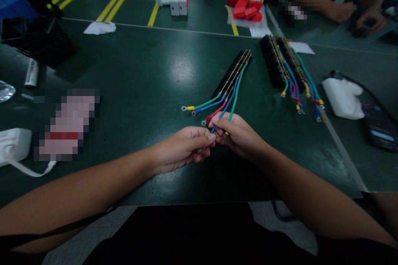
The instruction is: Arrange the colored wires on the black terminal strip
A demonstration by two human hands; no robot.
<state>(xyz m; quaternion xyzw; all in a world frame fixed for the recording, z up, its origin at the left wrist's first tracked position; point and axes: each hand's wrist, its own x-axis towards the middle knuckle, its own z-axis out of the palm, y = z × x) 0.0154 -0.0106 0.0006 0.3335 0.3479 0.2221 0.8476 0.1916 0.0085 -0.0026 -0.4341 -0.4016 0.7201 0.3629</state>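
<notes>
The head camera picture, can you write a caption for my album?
Left hand and right hand hold a blue wire from a black strip on a dark green table.

One head-worn camera is looking forward and down over the green table [139, 66], catching the left hand [183, 147] and right hand [239, 134] close, just below centre.

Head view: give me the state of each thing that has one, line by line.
Left hand: pinching a blue wire
Right hand: pinching the same wire
Nearest black block: lying down, wires attached
Two other black blocks: side by side, likewise wired
Red pieces: loosely piled
White cable: end meets pixelated item
Black handheld device: small screen apparently lit
</notes>
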